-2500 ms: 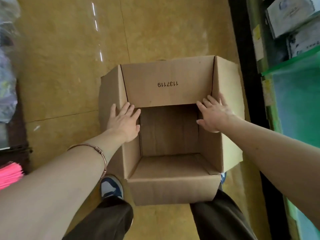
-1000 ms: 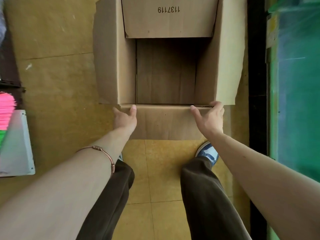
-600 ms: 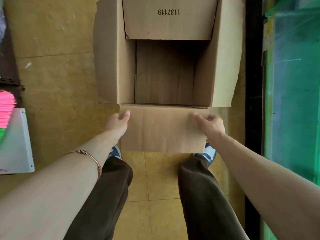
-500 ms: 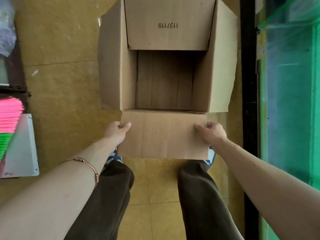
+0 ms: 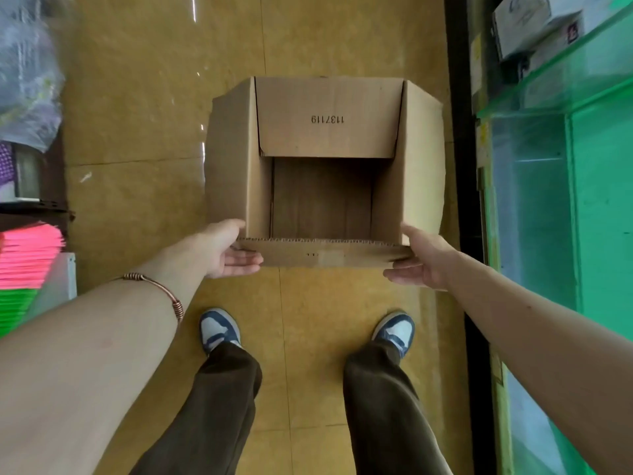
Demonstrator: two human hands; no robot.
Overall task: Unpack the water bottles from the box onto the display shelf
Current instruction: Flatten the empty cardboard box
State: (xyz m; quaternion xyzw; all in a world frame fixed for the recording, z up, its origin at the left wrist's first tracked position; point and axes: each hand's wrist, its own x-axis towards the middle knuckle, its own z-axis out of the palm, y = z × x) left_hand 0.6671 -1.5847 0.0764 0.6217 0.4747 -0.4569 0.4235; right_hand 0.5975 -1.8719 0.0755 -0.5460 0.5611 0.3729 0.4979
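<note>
An open brown cardboard box [image 5: 329,118] printed 1137119 sits in front of me above the yellow tiled floor. Its inside shows only bare cardboard; no water bottles are in view. My left hand [image 5: 226,250] holds the left end of the near flap, thumb on top and fingers underneath. My right hand [image 5: 421,258] grips the right end of the same flap in the same way. The green glass display shelf [image 5: 582,80] runs along the right side.
White cartons [image 5: 534,22] stand on the upper shelf at top right. A pink and green paper stack [image 5: 27,255] and plastic-wrapped goods [image 5: 27,80] line the left. My shoes [image 5: 219,329] stand on the tiles just behind the box.
The near flap, which hung down, is now raised almost level. Both hands have shifted from its face to its two ends, with fingers under it. The box sits lower in view.
</note>
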